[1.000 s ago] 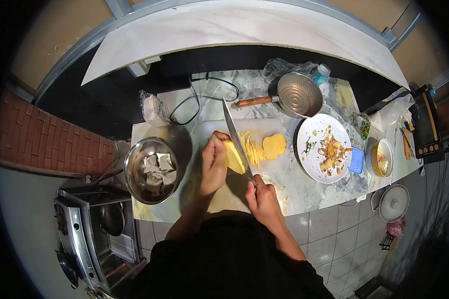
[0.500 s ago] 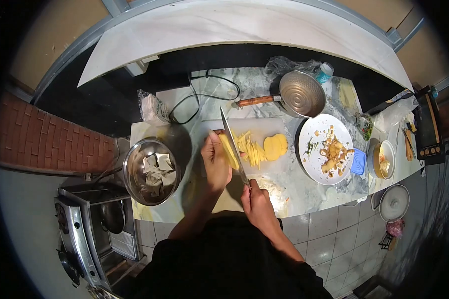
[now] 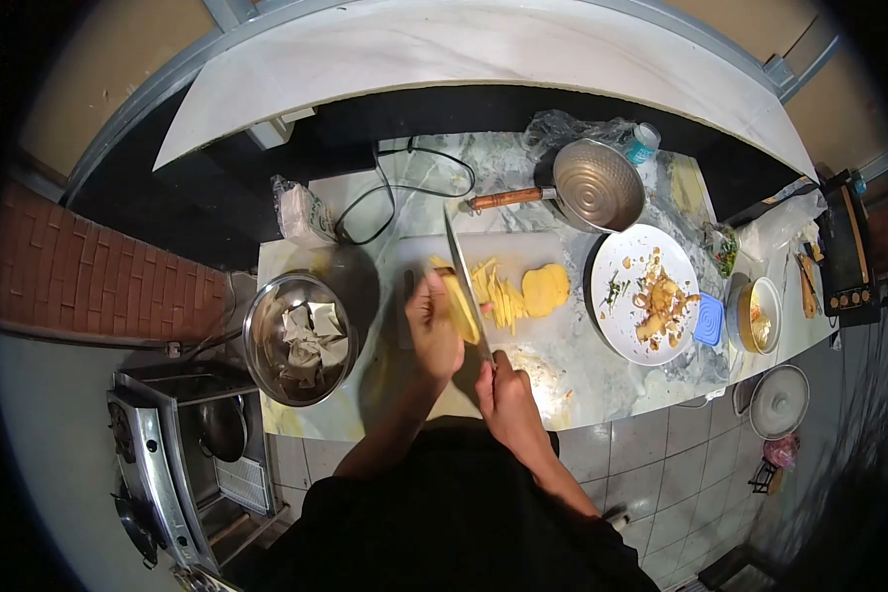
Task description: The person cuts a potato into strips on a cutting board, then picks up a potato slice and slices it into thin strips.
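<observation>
My left hand (image 3: 433, 324) is closed round several yellow potato slices (image 3: 461, 308) stacked together, over the left part of a whitish cutting board (image 3: 553, 243). In my right hand (image 3: 513, 403) is the handle of a long kitchen knife (image 3: 469, 286), its blade pointing away from me just right of the held slices. Thin potato strips (image 3: 500, 301) lie in a loose heap on the board, right of the blade. Beside them rests a pile of round potato slices (image 3: 546, 291).
A steel bowl (image 3: 255, 363) with pale wrappers stands at left. Behind the board is a saucepan (image 3: 599, 185) with a wooden handle. To the right are a white plate (image 3: 622, 331) holding peelings, a blue square item (image 3: 708, 320) and a yellow-sided bowl (image 3: 750, 331). A black cord (image 3: 393, 202) lies at the back.
My left hand has moved slightly right and down, and its slices now tilt apart. The knife tip has shifted a little to the right.
</observation>
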`<state>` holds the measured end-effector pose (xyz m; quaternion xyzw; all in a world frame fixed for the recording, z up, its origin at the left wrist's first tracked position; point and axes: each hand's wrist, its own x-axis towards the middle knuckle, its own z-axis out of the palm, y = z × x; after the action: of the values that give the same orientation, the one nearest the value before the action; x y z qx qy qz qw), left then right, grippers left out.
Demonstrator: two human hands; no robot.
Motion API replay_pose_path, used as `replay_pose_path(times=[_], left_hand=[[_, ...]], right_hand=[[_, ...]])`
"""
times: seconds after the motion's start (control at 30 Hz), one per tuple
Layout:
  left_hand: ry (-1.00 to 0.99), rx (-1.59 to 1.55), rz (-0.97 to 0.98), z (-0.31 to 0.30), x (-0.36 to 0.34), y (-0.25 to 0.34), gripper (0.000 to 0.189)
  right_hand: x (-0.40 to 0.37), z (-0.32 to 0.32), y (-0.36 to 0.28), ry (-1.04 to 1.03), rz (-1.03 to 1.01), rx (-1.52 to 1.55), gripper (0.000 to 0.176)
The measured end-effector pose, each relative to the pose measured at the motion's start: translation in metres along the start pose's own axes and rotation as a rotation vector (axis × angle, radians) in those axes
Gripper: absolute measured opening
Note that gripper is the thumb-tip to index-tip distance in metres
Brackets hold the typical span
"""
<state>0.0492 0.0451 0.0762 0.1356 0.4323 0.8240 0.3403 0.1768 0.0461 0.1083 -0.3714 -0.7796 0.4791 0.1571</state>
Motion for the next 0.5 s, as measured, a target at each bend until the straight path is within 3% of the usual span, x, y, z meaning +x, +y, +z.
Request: replay_pose_path(times=[0.3,0.5], left_hand=[[-0.012,0.024,0.052,-0.005,0.008,0.008,0.035],[-0.158,0.119,0.096,-0.009,0.002,0.004,0.030]], right_hand=[[-0.007,0.005,0.006,-0.004,-0.063,-0.010,0.018],[0.004,-0.006,-0.002,-0.001,-0.048,0.011,0.017]])
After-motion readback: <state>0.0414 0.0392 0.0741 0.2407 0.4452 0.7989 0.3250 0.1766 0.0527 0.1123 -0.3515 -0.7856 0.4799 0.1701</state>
